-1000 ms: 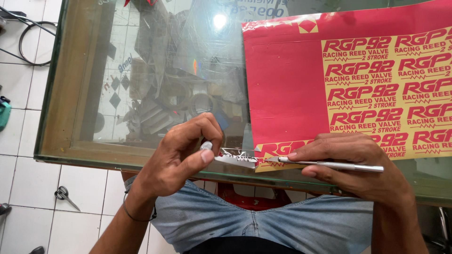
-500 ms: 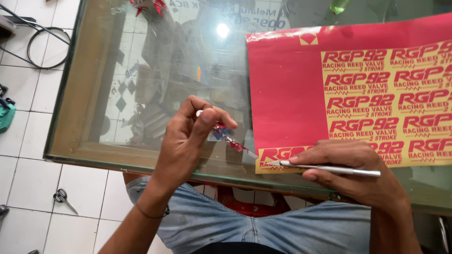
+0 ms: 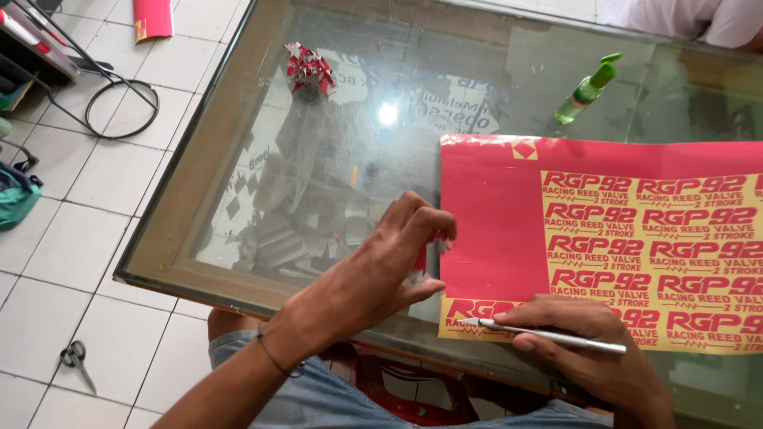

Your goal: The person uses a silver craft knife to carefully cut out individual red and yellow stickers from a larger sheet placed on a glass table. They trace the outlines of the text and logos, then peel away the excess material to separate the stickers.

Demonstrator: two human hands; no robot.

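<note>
left hand [image 3: 381, 274]: fingers curled, pinching a small red peeled sticker scrap [image 3: 421, 258] just off the sheet's left edge
right hand [image 3: 592, 342]: fingers pressed together around a slim silver craft knife [image 3: 548, 337], tip on the sheet's lower-left corner
sheet: red-and-yellow printed sticker sheet [image 3: 493, 222] flat on the glass-topped table [image 3: 238, 159]
rest: crumpled red scrap ball [image 3: 310, 70], green spray bottle [image 3: 586, 89], scissors [image 3: 75, 359] on the tiled floor
</note>
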